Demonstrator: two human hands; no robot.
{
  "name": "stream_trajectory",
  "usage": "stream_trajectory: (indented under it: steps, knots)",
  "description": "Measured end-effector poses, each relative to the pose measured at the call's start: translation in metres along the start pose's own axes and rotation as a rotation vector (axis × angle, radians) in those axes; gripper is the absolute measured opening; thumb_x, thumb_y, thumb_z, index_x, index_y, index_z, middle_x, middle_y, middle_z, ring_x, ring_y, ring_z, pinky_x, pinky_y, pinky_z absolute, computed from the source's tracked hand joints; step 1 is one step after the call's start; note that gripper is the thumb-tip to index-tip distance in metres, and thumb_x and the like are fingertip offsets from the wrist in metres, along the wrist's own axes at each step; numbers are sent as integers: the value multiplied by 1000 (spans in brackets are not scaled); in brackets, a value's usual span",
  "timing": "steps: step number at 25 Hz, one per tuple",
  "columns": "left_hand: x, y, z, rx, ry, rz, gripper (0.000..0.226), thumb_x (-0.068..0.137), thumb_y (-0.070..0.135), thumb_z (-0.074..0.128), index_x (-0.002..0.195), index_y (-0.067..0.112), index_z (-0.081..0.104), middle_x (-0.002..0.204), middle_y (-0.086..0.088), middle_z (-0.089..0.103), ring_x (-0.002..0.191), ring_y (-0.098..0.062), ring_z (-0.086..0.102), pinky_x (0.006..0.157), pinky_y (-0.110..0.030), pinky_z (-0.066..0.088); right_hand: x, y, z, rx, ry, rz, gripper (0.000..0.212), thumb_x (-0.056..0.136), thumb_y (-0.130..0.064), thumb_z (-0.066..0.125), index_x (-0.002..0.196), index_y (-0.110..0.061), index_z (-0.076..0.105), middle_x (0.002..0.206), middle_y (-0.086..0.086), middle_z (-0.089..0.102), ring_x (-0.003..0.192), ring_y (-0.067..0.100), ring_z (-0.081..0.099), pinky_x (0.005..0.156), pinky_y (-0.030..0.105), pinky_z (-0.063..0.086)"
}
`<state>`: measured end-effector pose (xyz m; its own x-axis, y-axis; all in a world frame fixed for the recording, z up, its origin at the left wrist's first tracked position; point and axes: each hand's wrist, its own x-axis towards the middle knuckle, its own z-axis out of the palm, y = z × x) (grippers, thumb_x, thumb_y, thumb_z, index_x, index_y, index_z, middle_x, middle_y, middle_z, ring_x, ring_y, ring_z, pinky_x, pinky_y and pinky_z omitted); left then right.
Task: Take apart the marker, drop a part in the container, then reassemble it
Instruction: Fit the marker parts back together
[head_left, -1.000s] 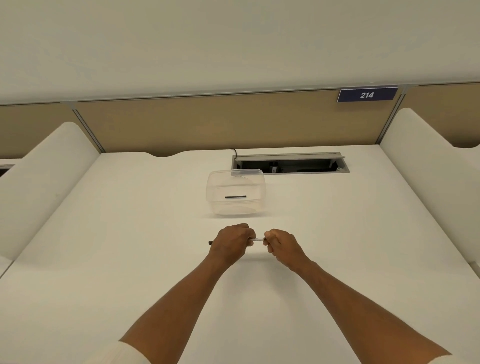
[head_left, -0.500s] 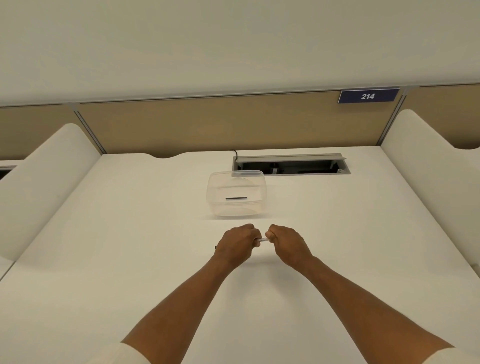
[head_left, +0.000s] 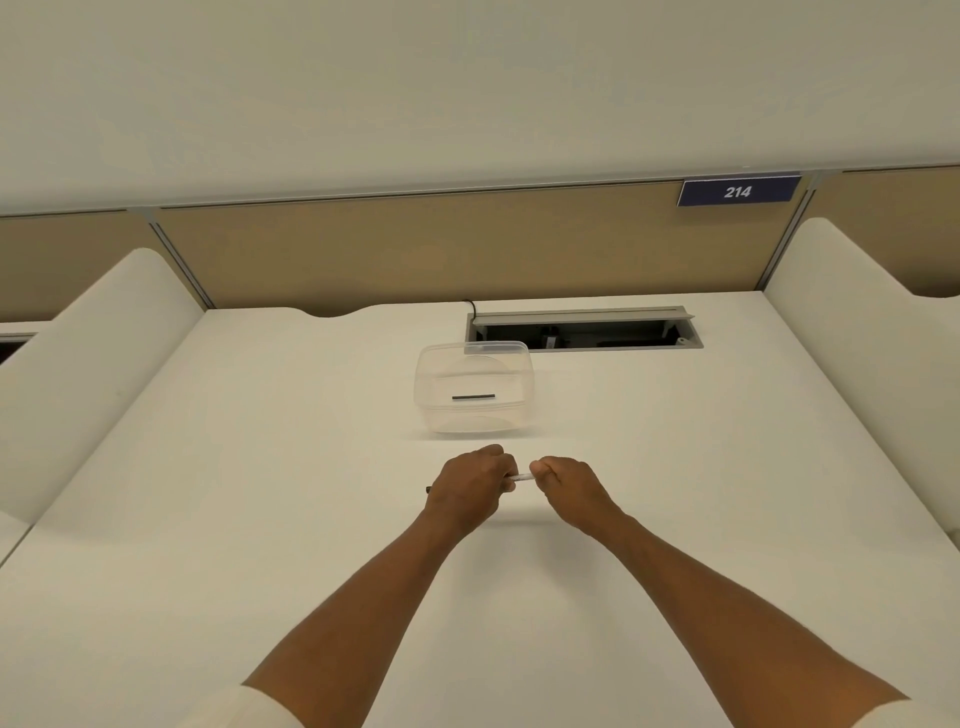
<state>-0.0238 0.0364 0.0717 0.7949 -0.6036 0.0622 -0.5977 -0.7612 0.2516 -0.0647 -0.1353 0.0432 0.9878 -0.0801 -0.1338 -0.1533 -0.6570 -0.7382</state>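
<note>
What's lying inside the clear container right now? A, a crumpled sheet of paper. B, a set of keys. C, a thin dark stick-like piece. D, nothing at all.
C: a thin dark piece lies flat on the bottom of the clear container, while both hands hold the marker in front of it.

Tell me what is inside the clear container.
One thin dark bar-shaped piece lies flat on the bottom of the container; nothing else shows in it. Nothing covers it, but it is too small to tell which marker part it is.

Marker (head_left: 521, 477) between both hands' grips
</note>
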Motion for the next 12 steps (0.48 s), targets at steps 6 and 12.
stream_trajectory:
  steps: [6, 12]
  knots:
    - [0, 1, 1, 64, -11, 45, 6, 91, 20, 62, 95, 16, 65, 90, -1, 62, 79, -25, 59, 60, -32, 38, -6, -10, 1, 464, -114, 419, 37, 94, -36, 44, 63, -16, 44, 54, -2, 38, 45, 16, 32, 46, 23, 24]
    - [1, -2, -1, 59, 0, 18, 7, 92, 21, 61, 95, 17, 65, 89, 0, 61, 78, -25, 59, 60, -33, 39, -7, -4, 2, 355, -44, 234, 45, 101, -44, 41, 69, -14, 55, 58, -1, 52, 49, 17, 47, 44, 23, 37]
